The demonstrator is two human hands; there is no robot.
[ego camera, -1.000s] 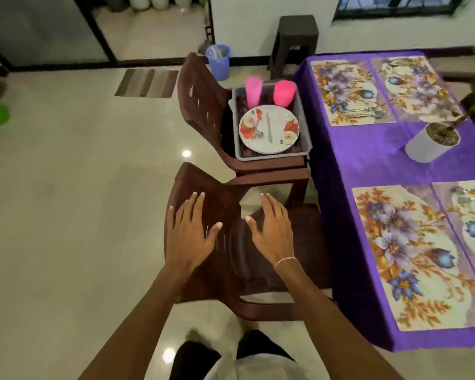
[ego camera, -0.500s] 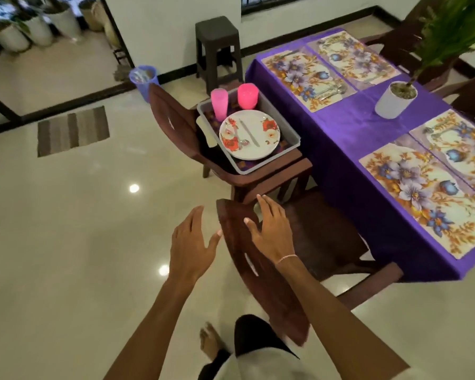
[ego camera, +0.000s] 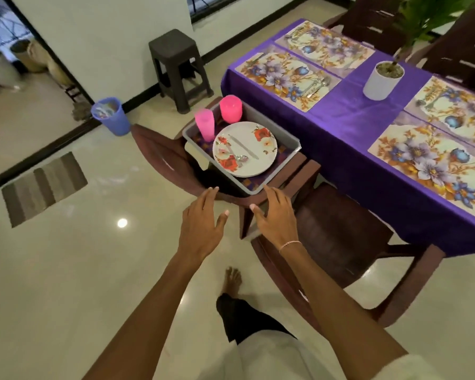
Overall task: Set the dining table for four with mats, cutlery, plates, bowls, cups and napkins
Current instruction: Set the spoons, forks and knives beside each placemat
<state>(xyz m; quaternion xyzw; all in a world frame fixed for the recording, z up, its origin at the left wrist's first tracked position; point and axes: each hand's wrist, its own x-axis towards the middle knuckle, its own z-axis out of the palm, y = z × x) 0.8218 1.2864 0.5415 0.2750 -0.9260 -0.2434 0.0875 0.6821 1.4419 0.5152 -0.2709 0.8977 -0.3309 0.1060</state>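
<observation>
A grey tub [ego camera: 281,167] sits on a brown chair [ego camera: 159,157]. In it lie floral plates [ego camera: 247,149] with a spoon and knife on top, and two pink cups [ego camera: 205,124] stand at its far end. My left hand [ego camera: 202,224] and my right hand [ego camera: 276,219] hover open just short of the tub's near corner, holding nothing. On the purple table [ego camera: 348,127] lie several floral mats [ego camera: 428,160]; the far near-side mat [ego camera: 285,78] carries a fork and spoon [ego camera: 317,86].
A second brown chair [ego camera: 337,242] stands right of my hands, against the table. A white plant pot [ego camera: 381,79] stands mid-table. A dark stool [ego camera: 177,67], a blue bin [ego camera: 111,115] and a striped doormat [ego camera: 43,187] lie on the tiled floor.
I have stepped from the near chair toward the chair with the tub. Both hands left the chair back and now reach out near the tub's corner.
</observation>
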